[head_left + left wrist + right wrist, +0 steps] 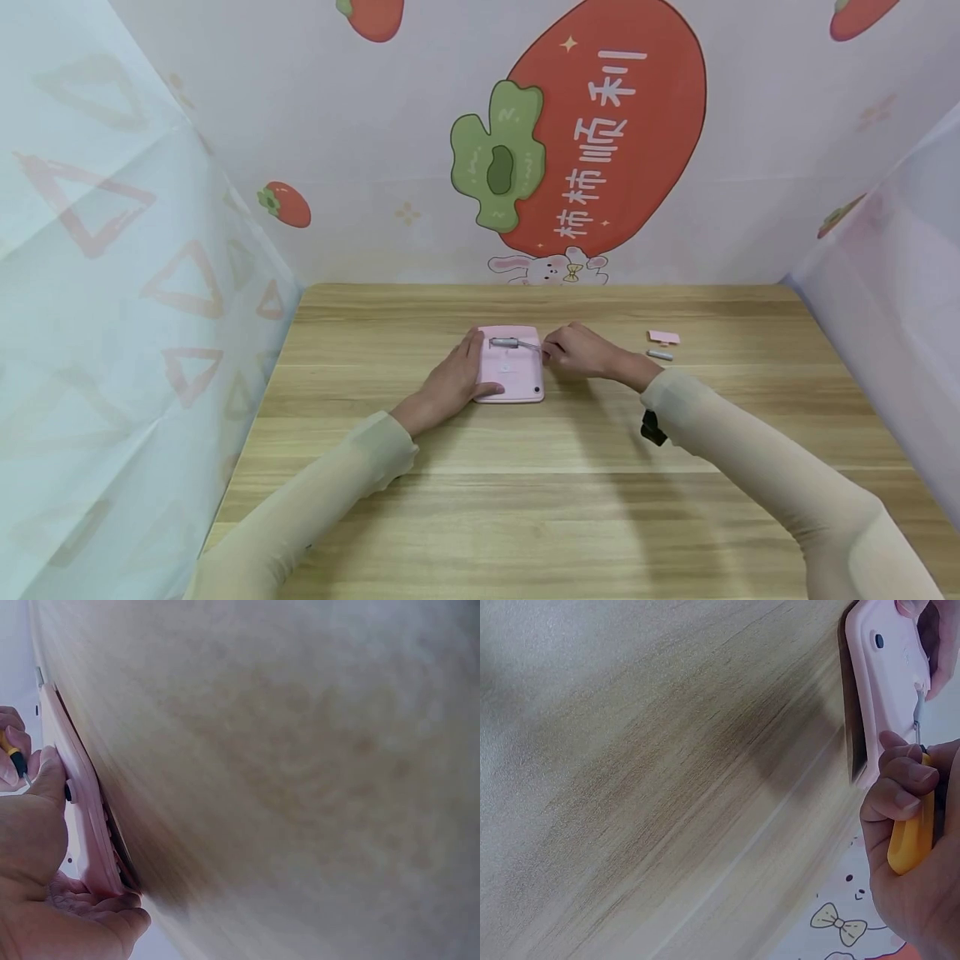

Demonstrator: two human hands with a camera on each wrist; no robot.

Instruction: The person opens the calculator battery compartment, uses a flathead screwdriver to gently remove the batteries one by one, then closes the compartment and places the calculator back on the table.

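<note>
A pink device [521,379], which looks like a calculator lying face down, has an open battery compartment with a silver battery [505,342] in it. My left hand [456,379] grips its left side, thumb on the upper face and fingers along the edge. At the other side, my right hand [581,350] holds a screwdriver [911,844] by its yellow handle, fingers curled round it. The thin metal shaft [918,724] points across the device to the compartment. Whether its tip touches the battery, I cannot tell.
To the right of my right hand, a small pink battery cover [663,337] lies on the wooden table [480,517]. A loose silver battery [660,356] is just in front of it. Printed white sheets [375,133] stand behind the table and at both sides.
</note>
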